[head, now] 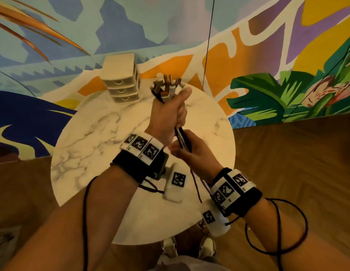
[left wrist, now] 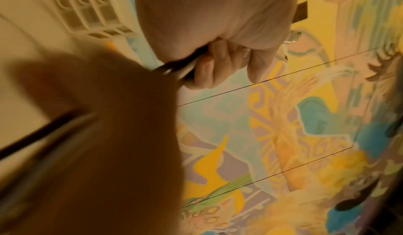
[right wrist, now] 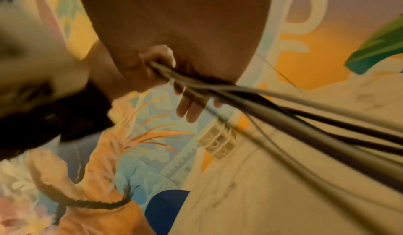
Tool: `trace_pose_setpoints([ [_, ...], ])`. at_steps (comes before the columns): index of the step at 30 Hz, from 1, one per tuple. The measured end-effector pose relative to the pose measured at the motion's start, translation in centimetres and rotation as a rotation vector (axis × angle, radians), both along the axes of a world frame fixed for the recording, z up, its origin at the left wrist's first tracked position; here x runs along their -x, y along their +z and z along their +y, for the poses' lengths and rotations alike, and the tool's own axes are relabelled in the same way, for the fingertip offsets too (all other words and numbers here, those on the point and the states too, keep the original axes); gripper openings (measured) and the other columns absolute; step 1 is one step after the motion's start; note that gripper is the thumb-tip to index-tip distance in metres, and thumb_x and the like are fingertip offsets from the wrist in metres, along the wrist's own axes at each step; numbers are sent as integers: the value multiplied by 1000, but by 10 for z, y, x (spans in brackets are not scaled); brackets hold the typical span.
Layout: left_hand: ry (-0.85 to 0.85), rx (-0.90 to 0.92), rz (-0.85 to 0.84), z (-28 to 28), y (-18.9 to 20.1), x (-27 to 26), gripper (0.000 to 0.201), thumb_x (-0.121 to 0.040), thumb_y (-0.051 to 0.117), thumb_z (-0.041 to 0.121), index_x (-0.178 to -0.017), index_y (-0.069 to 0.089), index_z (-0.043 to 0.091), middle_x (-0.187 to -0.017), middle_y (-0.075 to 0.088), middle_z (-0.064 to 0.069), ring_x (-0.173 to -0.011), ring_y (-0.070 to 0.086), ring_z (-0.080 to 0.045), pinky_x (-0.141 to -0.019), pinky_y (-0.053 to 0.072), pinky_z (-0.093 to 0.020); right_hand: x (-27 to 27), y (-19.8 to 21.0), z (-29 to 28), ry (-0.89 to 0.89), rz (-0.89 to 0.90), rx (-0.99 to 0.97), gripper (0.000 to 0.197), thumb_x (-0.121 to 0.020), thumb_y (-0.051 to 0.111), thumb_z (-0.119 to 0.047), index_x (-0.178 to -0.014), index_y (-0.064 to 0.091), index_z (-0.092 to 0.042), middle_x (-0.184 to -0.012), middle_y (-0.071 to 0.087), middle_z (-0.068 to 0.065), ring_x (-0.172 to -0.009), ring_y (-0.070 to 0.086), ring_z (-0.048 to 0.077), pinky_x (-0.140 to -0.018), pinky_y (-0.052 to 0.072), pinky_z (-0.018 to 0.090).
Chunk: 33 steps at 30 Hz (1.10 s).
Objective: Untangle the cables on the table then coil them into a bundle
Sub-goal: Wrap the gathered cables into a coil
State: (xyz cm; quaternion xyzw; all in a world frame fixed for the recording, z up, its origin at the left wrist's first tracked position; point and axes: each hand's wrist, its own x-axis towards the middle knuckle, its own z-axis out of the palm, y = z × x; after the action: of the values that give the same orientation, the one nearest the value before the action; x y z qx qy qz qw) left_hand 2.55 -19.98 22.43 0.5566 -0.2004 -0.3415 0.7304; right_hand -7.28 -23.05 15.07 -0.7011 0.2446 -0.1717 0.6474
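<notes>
Several black and white cables [head: 182, 138] are gathered into one straight bunch held up above the round marble table [head: 92, 143]. My left hand [head: 170, 112] grips the bunch near its top in a fist, and the plug ends [head: 166, 89] fan out above it. Just below, my right hand [head: 193, 155] is curled round the same cables. In the left wrist view my left hand's fingers [left wrist: 218, 63] wrap the cables [left wrist: 183, 68]. From the right hand [right wrist: 174, 23], the cables [right wrist: 283, 104] stream off blurred to the right.
A small white three-drawer unit [head: 123, 81] stands at the table's far edge, against a painted wall. Loose cable tails [head: 197, 190] hang from my right hand past the table's near edge. Wooden floor surrounds the table, and my shoes [head: 170, 249] are below.
</notes>
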Motion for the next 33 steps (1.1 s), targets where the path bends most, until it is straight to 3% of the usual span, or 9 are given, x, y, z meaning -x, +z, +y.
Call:
trace_pose_setpoints([
  [5, 99, -71, 177, -10, 11, 6, 48, -85, 65, 42, -49, 39, 24, -43, 24, 3, -41, 24, -15, -45, 28, -26, -16, 7, -6, -132, 150, 278, 41, -95, 51, -29, -59, 39, -16, -51, 38, 0, -50, 28, 15, -53, 23, 32],
  [8, 167, -139, 221, -8, 1, 13, 44, -87, 66, 27, -53, 37, 21, -39, 24, 5, -35, 19, -12, -43, 17, -24, -13, -6, -4, -111, 217, 409, 41, -93, 53, -29, -54, 40, -21, -49, 42, -1, -47, 30, 14, -50, 23, 32],
  [11, 343, -137, 224, -15, -1, 9, 36, -86, 62, 11, -59, 40, 18, -38, 24, 5, -29, 19, -11, -38, 17, -18, -10, -24, 4, -266, 154, 579, 17, -87, 57, -31, -86, 57, -15, -80, 62, 5, -72, 56, 23, -57, 41, 33],
  [16, 563, -87, 253, -28, 1, -4, 29, -85, 65, 16, -64, 45, 13, -36, 30, 4, -29, 23, -14, -38, 22, -18, -4, -37, 20, -416, -111, 498, 59, -83, 51, -37, -136, 33, -19, -129, 48, 12, -121, 46, 30, -104, 37, 43],
  [18, 581, -107, 260, -35, -2, 3, 27, -83, 68, 20, -64, 50, 13, -41, 34, 2, -35, 27, -17, -43, 23, -21, -13, -39, 20, -396, -23, 436, 65, -84, 45, -38, -139, 37, -5, -127, 51, 26, -120, 50, 41, -101, 41, 56],
  [21, 549, -73, 292, -35, 6, 13, 27, -85, 65, 22, -87, 60, -5, -47, 36, -2, -44, 28, -23, -49, 24, -21, -21, -22, 11, -296, 267, 126, 50, -95, 40, -27, -138, 38, -1, -122, 55, 29, -116, 52, 42, -94, 42, 46],
  [24, 415, -104, 320, -25, 15, 13, 41, -98, 42, 19, -122, 45, -15, -30, 36, 6, -34, 30, -39, -47, 23, -15, -20, -17, 0, -237, 323, 332, 37, -95, 48, -20, -125, 49, 3, -106, 63, 27, -98, 59, 42, -75, 40, 40],
  [27, 492, -67, 429, -17, 9, -8, 34, -94, 52, 24, -63, 48, 10, -37, 25, 6, -27, 21, -15, -39, 18, -15, -16, -23, -1, -230, 171, 513, 37, -87, 50, -39, -86, 55, -2, -71, 61, 16, -67, 57, 38, -57, 37, 37],
  [33, 416, -85, 480, 3, -12, -37, 52, -94, 51, 31, -53, 20, 24, -42, 12, 6, -37, 8, -13, -42, 9, -21, 1, -25, -7, 33, 304, 357, 42, -91, 50, -51, -67, 50, -17, -55, 46, -1, -51, 43, 20, -53, 33, 35],
])
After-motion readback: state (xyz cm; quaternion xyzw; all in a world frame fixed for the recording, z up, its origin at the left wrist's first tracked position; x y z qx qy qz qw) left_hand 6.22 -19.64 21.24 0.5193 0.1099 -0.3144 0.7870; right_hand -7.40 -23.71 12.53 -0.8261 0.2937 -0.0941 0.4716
